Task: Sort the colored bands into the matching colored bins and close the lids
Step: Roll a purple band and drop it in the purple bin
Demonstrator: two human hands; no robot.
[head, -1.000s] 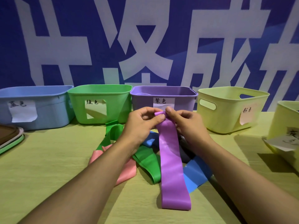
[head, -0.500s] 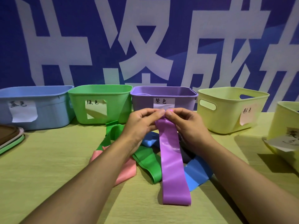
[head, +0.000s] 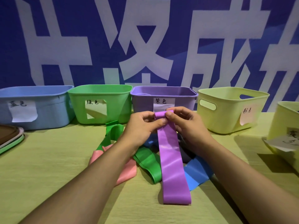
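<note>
**Purple band being rolled up in front of its bin**

Both hands are pinching the far end of the purple band, just in front of the purple bin. The left hand is gripping the band's left edge with thumb and fingertips, and the right hand is doing the same on the right edge, its thumb pressing on top of a small curl of band. That curl suggests the person is rolling the band from the far end, probably so that it is going into the bin as a compact bundle and not as a loose strip that could drape over the rim and block a lid.

The rest of the band is lying flat, trailing toward the camera across the table; its near end is resting on the cloth. It is passing over a heap of other bands: a green band, a pink band and a blue band, all waiting in front of the bins.

The 5 bins are standing open in a row along the back, each carrying a paper label, so every colour is staying within easy reach. The blue bin and green bin are sitting left of the purple one; 2 yellowish bins are on the right. Stacked lids are lying at the far left, out of the working area.
</note>
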